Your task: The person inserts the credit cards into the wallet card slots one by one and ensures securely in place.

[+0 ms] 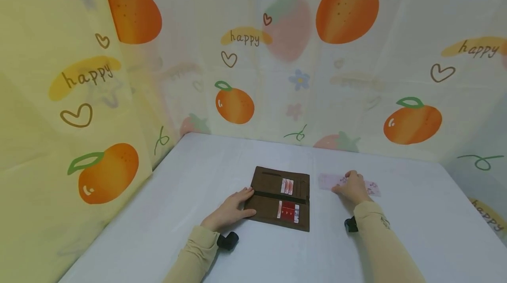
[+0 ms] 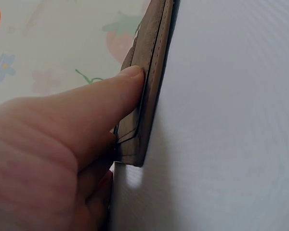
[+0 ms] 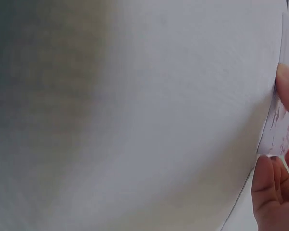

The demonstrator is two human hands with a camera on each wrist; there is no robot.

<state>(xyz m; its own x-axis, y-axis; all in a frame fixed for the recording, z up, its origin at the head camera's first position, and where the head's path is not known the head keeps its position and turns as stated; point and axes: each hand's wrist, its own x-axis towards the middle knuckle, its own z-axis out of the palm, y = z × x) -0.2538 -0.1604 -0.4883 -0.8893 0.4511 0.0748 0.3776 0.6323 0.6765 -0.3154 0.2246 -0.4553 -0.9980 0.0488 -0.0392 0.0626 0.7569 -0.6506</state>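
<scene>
A brown bifold wallet [image 1: 273,223] lies spread flat on the white table, with cards in its upper and lower slots. My left hand [image 1: 229,210] rests on its left edge, fingers extended and thumb apart. In the left wrist view the thumb of that hand [image 2: 86,106] presses on the wallet's surface [image 2: 147,115]; its other fingers are partly hidden. To the right of the wallet lies a pink banknote [image 1: 328,181]. My right hand [image 1: 354,188] grips it with thumb and curled fingers. The right wrist view catches only part of the banknote [image 3: 274,137] and the hand [image 3: 279,197].
White table surface [image 1: 150,226] surrounds the wallet and banknote. A patterned curtain [image 1: 277,98] with oranges and strawberries rises along the back and left edges. Each wrist carries a small black camera [image 1: 228,241].
</scene>
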